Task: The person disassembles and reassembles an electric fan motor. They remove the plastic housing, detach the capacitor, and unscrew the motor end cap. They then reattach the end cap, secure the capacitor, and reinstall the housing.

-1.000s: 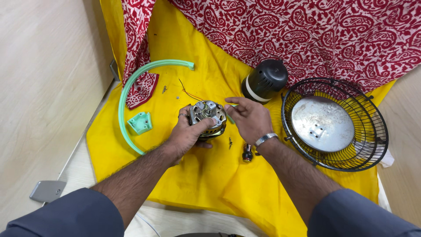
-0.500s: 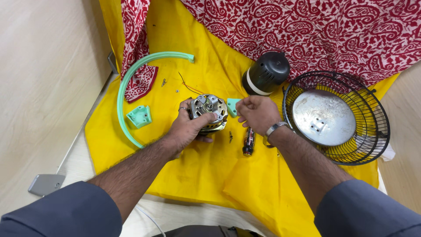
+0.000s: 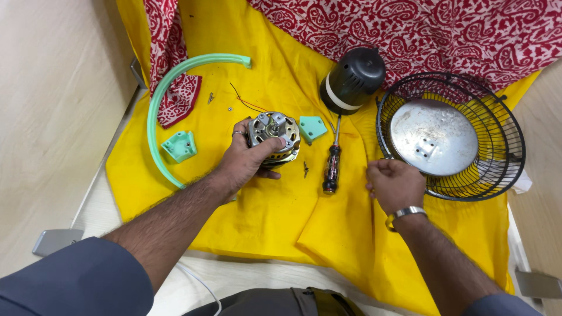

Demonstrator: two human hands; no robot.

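Note:
My left hand [image 3: 246, 161] grips a round metal fan motor [image 3: 274, 134] that rests on a yellow cloth [image 3: 281, 228]. A small green plastic piece [image 3: 312, 128] lies just right of the motor. My right hand [image 3: 396, 186] hovers loosely curled over the cloth, near the rim of a black wire fan guard [image 3: 503, 152], holding nothing I can see. A screwdriver [image 3: 332, 167] with a dark handle lies between my two hands. A small screw [image 3: 305, 169] lies beside it.
A black motor cover [image 3: 353, 80] lies behind the screwdriver. A curved green plastic strip [image 3: 161, 111] and a green bracket [image 3: 179, 146] lie at the left. Red patterned fabric [image 3: 421, 29] covers the back. Pale wooden floor [image 3: 52, 117] is at the left.
My right hand let go of the green plastic piece beside the motor and drew back to the right, toward the fan guard. The left hand stays on the motor.

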